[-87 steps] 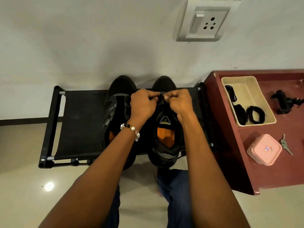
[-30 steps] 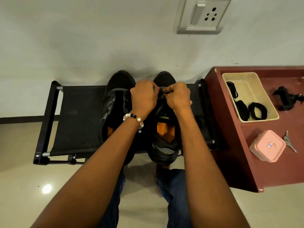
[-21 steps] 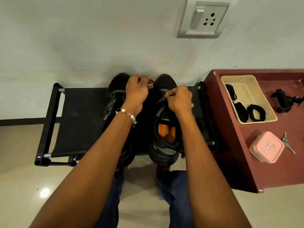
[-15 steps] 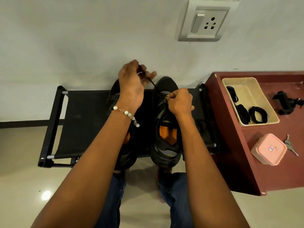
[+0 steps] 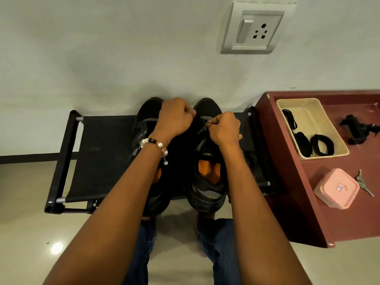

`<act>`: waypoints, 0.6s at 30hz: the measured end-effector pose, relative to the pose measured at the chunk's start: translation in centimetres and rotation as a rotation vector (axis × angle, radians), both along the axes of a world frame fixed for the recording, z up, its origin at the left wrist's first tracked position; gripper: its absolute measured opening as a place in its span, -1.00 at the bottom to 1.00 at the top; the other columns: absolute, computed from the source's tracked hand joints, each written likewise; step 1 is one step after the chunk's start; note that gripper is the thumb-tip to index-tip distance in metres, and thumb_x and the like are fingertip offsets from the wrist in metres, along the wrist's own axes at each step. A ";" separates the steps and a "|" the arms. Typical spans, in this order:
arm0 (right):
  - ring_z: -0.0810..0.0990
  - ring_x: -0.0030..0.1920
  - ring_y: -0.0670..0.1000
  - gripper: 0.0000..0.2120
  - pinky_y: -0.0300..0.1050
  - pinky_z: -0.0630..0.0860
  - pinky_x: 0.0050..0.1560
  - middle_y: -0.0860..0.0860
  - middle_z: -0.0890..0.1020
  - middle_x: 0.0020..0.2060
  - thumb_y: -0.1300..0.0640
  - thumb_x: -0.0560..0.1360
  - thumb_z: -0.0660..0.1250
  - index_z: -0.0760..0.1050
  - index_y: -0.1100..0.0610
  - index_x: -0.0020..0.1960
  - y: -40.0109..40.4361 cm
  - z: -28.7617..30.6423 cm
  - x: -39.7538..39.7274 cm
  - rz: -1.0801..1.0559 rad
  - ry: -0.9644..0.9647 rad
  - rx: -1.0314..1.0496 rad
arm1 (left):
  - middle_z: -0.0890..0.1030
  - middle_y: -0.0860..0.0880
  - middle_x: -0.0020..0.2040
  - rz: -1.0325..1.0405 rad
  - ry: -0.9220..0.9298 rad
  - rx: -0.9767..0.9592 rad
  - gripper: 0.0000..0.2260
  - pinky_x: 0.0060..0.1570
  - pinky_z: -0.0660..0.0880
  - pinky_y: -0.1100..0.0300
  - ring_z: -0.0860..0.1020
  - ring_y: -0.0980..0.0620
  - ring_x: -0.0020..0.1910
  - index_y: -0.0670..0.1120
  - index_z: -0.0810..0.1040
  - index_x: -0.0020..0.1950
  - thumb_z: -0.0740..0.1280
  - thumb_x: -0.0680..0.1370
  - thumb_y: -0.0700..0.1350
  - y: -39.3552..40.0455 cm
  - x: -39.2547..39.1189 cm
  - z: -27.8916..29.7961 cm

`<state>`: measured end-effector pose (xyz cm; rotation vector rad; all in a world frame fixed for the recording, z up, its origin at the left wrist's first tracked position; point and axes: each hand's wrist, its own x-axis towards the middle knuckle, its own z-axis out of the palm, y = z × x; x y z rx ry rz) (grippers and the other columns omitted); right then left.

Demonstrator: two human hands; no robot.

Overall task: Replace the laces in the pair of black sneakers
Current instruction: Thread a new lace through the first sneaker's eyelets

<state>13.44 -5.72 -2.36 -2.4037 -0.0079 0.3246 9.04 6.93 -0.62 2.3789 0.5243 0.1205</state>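
Sitting side by side on a black bench (image 5: 102,157), the two black sneakers (image 5: 207,177) point at the wall. Right hand (image 5: 225,128) pinches a black lace (image 5: 206,122) over the right sneaker; left hand (image 5: 174,118) is clenched beside it, its contents hidden.

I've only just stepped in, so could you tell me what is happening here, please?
A person is working on a pair of black sneakers on a black fabric stool by the wall. Both hands are at the front of the right sneaker: the right hand pinches a black lace at the eyelets, and the left hand is curled beside it, its hold hidden. The left sneaker lies alongside. A beige tray on the maroon table holds black coiled items.
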 end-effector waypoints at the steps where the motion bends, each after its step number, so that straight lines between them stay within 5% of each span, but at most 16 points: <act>1: 0.52 0.18 0.14 -0.90 0.08 0.29 -0.07 0.08 0.67 0.01 0.22 0.52 0.39 0.69 0.16 -0.05 0.0 0.0 0.0 0.000 -0.001 0.007 | 0.67 -0.10 -0.09 0.065 -0.032 -0.159 -0.82 0.00 0.50 0.17 0.60 -0.02 -0.06 -0.23 0.66 -0.11 0.35 0.56 -0.14 0.1 0.0 0.1; 4: 0.52 0.17 0.14 -0.90 0.08 0.29 -0.05 0.08 0.67 0.00 0.23 0.52 0.38 0.69 0.16 -0.07 0.0 0.0 0.0 -0.014 0.009 0.022 | 0.66 0.02 -0.09 0.265 -0.182 -0.660 -0.82 -0.04 0.44 0.23 0.59 0.04 0.02 -0.12 0.63 -0.22 0.31 0.56 -0.22 0.4 0.2 0.8; 6: 0.53 0.16 0.13 -0.90 0.07 0.29 -0.05 0.08 0.67 -0.01 0.21 0.52 0.39 0.69 0.16 -0.07 0.0 0.0 -0.1 -0.025 0.018 0.026 | 0.66 -0.03 -0.14 0.341 -0.301 -0.982 -0.78 -0.32 0.39 0.28 0.63 -0.07 0.02 -0.12 0.55 -0.23 0.24 0.60 -0.25 0.9 0.3 1.5; 9: 0.53 0.15 0.12 -0.89 0.06 0.29 -0.06 0.09 0.67 -0.02 0.19 0.53 0.38 0.68 0.17 -0.07 0.0 0.1 -0.1 -0.023 0.018 0.029 | 0.67 -0.09 -0.22 0.325 -0.524 -1.531 -0.79 -0.51 0.28 0.35 0.68 -0.08 -0.13 -0.15 0.47 -0.16 0.15 0.65 -0.22 1.4 -0.1 2.9; 12: 0.52 0.16 0.13 -0.91 0.08 0.27 -0.04 0.08 0.67 -0.01 0.18 0.53 0.39 0.67 0.16 -0.08 0.0 0.0 -0.1 -0.032 0.022 0.041 | 0.64 -0.07 -0.25 0.252 -0.751 -1.805 -0.80 -0.55 0.31 0.36 0.66 -0.03 -0.22 -0.15 0.47 -0.15 0.16 0.65 -0.18 2.0 -0.7 4.2; 15: 0.52 0.17 0.14 -0.91 0.08 0.29 -0.01 0.09 0.66 -0.01 0.19 0.53 0.39 0.67 0.16 -0.09 0.2 0.0 0.0 -0.035 0.026 0.029 | 0.60 -0.04 -0.27 0.241 -0.721 -1.688 -0.79 -0.57 0.25 0.35 0.53 0.07 -0.38 -0.12 0.46 -0.16 0.17 0.65 -0.13 2.3 -1.0 5.0; 18: 0.53 0.15 0.14 -0.89 0.08 0.36 -0.03 0.09 0.67 -0.03 0.22 0.53 0.37 0.68 0.19 -0.09 0.1 0.1 -0.1 -0.020 0.012 0.024 | 0.60 -0.03 -0.31 0.273 -0.359 -0.935 -0.86 -0.57 0.25 0.32 0.43 0.13 -0.53 -0.08 0.51 -0.06 0.30 0.60 -0.03 1.3 -1.0 3.6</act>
